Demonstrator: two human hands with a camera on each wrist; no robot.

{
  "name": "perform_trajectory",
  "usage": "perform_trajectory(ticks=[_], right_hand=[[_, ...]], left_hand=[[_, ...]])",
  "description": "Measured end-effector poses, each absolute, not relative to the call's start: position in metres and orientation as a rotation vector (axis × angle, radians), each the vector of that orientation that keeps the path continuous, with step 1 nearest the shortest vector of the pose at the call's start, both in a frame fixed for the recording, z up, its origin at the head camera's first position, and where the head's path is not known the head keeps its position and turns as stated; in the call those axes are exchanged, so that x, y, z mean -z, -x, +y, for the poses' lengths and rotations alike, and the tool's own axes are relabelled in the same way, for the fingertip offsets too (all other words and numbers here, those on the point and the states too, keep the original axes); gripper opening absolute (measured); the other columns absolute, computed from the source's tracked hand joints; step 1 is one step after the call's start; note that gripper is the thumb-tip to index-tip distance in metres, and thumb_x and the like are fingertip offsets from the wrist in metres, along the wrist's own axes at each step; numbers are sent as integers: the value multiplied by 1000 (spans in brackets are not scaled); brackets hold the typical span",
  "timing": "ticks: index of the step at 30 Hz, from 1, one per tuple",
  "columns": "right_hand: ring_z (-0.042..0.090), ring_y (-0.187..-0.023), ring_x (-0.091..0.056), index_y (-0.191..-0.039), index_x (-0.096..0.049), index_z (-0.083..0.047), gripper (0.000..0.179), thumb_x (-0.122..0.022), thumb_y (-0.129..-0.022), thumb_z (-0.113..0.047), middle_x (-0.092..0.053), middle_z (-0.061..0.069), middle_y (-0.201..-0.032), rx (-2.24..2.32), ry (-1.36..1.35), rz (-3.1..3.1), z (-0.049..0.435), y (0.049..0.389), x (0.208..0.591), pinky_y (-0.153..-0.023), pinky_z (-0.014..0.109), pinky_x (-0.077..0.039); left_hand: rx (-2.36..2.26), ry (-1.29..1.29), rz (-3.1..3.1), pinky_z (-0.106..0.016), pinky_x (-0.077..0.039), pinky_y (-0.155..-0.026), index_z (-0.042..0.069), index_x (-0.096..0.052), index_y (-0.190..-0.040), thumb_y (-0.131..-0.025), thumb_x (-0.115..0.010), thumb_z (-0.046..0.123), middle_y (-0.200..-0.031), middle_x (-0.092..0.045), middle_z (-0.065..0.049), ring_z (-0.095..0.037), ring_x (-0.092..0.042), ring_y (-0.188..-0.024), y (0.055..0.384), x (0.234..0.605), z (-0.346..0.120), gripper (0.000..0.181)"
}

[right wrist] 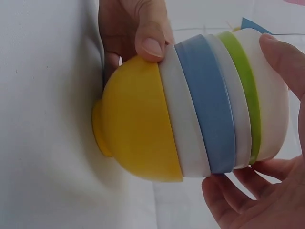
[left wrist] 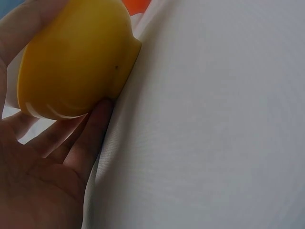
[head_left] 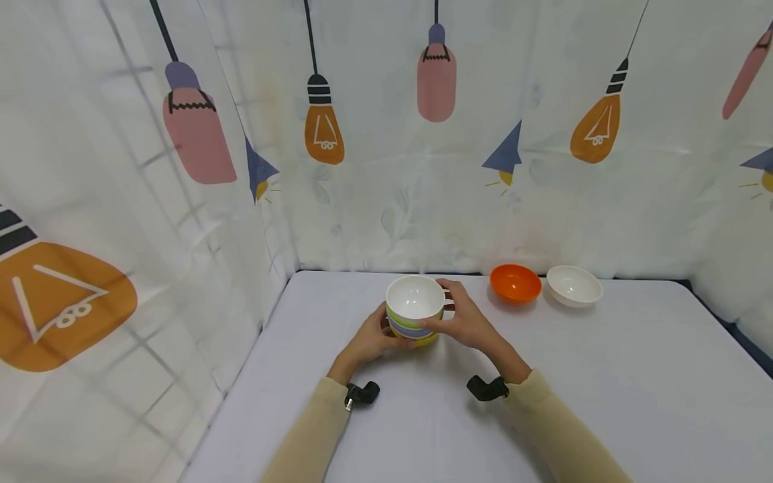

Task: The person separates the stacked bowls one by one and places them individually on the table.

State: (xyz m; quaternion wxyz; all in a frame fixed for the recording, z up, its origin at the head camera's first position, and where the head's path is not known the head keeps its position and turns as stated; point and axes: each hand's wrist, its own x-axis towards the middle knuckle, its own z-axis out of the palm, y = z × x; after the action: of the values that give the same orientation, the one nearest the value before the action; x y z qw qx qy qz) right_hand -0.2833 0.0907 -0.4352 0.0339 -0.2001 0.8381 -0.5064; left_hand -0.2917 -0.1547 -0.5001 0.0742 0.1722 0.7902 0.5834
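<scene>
Several nested bowls form a stack (head_left: 415, 302) near the middle of the table. Its lowest is a yellow bowl (right wrist: 136, 126); above it show white, a blue bowl (right wrist: 207, 102), more white, a green bowl (right wrist: 244, 90) and a white bowl (right wrist: 271, 105) on top. My left hand (head_left: 370, 339) grips the yellow bowl low on the left, thumb on its rim in the right wrist view. With thumb and fingers on opposite sides, my right hand (head_left: 465, 320) holds the upper bowls. The yellow foot is at the tabletop; whether it touches I cannot tell.
An orange bowl (head_left: 515, 284) and another white bowl (head_left: 574, 286) stand side by side at the back right of the white table (head_left: 634, 382). A printed curtain (head_left: 374, 208) hangs behind the table and along its left.
</scene>
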Motion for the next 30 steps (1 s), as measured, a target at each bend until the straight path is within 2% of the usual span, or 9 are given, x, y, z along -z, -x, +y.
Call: perform_trajectory(ticks=[13, 16, 22, 30], right_hand=[[37, -143, -40, -158, -24, -7, 106, -87, -80, -40, -29, 17, -160, 1552, 558, 2557, 79, 284, 431, -121, 58, -36], [37, -140, -43, -159, -21, -7, 108, -87, -80, -41, -27, 17, -160, 1534, 549, 2531, 77, 286, 428, -119, 59, -38], [34, -132, -50, -159, -20, -8, 112, -89, -77, -39, -33, 15, -155, 1561, 550, 2489, 71, 290, 425, -111, 56, -47], [33, -131, -52, -159, -22, -9, 112, -91, -76, -39, -37, 13, -154, 1594, 532, 2491, 70, 291, 428, -110, 56, -48]], left_hand=[[-1728, -491, 2390, -50, -41, -118, 24, -39, -154, -72, -95, 24, -150, -52, 0, -28, -52, -139, 293, 499, -156, 99], [-1723, -493, 2393, -50, -42, -117, 23, -38, -154, -73, -95, 24, -151, -50, -2, -30, -50, -141, 293, 499, -157, 99], [-1746, -497, 2381, -50, -45, -115, 21, -39, -154, -75, -93, 20, -152, -50, -5, -31, -53, -138, 293, 500, -156, 95], [-1754, -502, 2370, -51, -46, -114, 20, -40, -153, -76, -92, 17, -150, -52, -5, -32, -54, -137, 291, 499, -156, 93]])
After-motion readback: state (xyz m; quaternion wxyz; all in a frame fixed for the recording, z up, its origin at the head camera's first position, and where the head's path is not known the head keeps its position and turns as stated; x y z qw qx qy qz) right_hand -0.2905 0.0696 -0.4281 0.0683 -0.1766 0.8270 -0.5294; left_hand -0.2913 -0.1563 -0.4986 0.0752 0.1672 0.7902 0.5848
